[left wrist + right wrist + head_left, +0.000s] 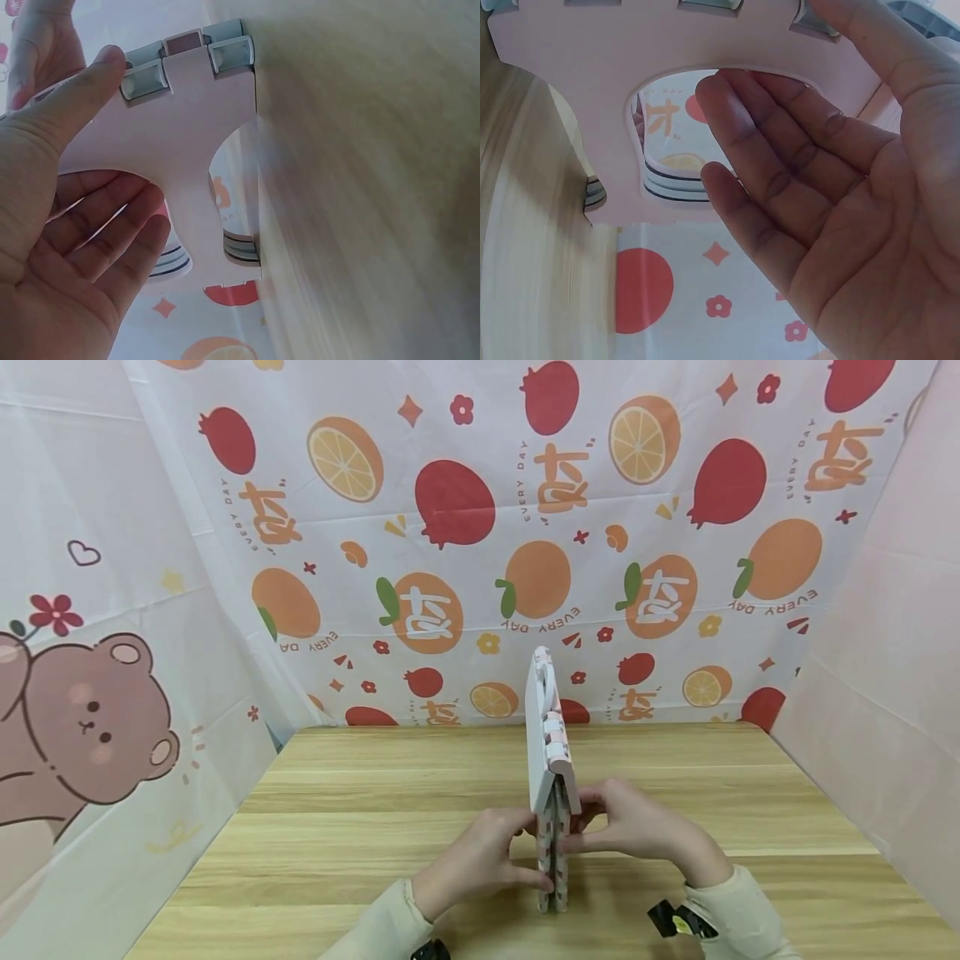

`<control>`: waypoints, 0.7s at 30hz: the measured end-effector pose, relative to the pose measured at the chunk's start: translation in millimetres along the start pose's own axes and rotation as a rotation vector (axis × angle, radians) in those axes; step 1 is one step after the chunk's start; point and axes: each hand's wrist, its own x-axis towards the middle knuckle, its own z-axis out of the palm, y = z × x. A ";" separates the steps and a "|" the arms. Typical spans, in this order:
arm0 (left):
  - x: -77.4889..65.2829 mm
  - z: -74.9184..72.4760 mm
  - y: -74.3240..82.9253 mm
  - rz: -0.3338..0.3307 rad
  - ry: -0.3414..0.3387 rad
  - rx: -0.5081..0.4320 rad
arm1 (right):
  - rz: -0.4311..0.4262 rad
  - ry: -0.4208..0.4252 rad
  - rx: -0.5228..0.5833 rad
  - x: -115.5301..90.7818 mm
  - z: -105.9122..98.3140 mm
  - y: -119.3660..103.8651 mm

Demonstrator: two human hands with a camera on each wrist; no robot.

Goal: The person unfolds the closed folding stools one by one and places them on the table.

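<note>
A folded pink and white plastic folding stool stands on edge at the front middle of the table, its hinged, slatted side towards me. My left hand grips it from the left, thumb on the near edge and fingers at the cut-out of a pink panel. From the right, my right hand holds the other pink panel; its thumb lies along the edge and its fingertips reach the arched opening. Grey-green hinge pieces line the panel's edge in the left wrist view. Parts of the fingertips are hidden behind the panels.
The wood-grain table stretches to both sides of the stool. A fruit-print cloth hangs behind it, with a bear-print cloth at left and a pale cloth at right. Dark straps sit at the wrists.
</note>
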 end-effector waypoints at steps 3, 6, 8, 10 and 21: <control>0.0 -1.2 0.3 0.009 0.000 0.009 | -0.008 0.000 -0.001 -0.8 -1.5 1.8; 0.0 -2.9 0.8 0.010 -0.008 0.004 | -0.015 -0.001 -0.006 -1.7 -3.3 3.1; -0.1 -4.8 1.4 0.002 -0.018 -0.002 | -0.017 -0.004 -0.005 -2.1 -4.5 3.7; -0.3 -6.5 1.6 -0.004 -0.027 -0.006 | -0.020 -0.009 -0.001 -2.5 -5.8 4.5; -1.6 -19.3 -2.4 -0.059 -0.082 0.027 | -0.024 -0.016 0.016 -4.8 -10.7 9.5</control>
